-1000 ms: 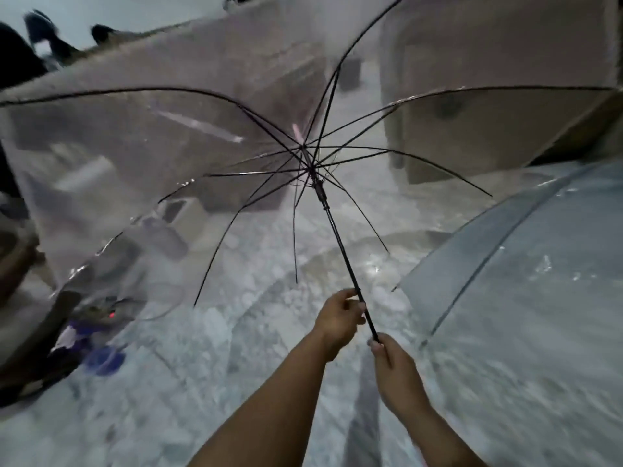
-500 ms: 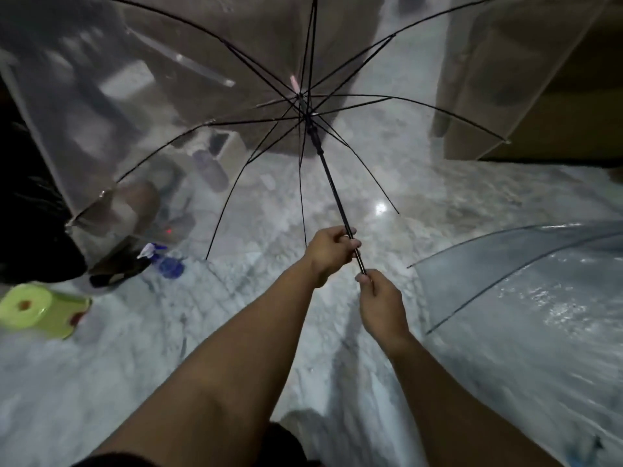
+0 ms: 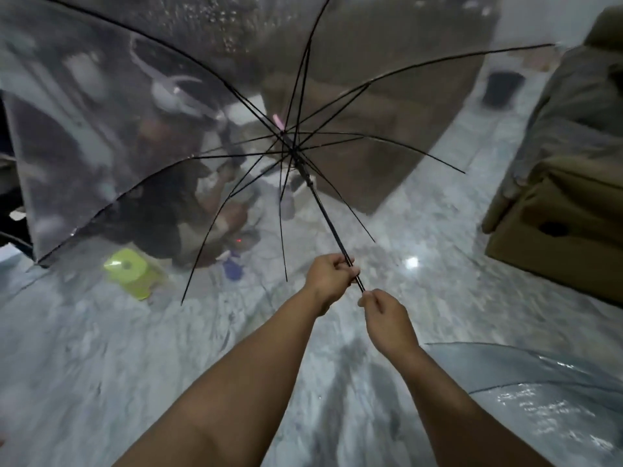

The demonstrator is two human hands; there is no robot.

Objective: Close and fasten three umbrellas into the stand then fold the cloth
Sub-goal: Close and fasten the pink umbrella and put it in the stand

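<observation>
Both the left hand (image 3: 332, 276) and right hand (image 3: 387, 315) grip the shaft of the open clear umbrella (image 3: 209, 129), canopy spread beyond them; collapsing it risks pinched fingers or ribs snagging the second umbrella (image 3: 556, 399) beside the right forearm

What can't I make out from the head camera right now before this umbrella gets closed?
- Umbrella handle: hidden inside the right hand.
- Open umbrella: its canopy is cut off by the top and left edges.
- Clutter on the floor behind that canopy: blurred through the wet plastic, not identifiable.
- Second umbrella: cut off at the lower right; shaft unseen.
- Stand, cloth and third umbrella: not identifiable in this view.
- Left hand: closed on the shaft.
</observation>
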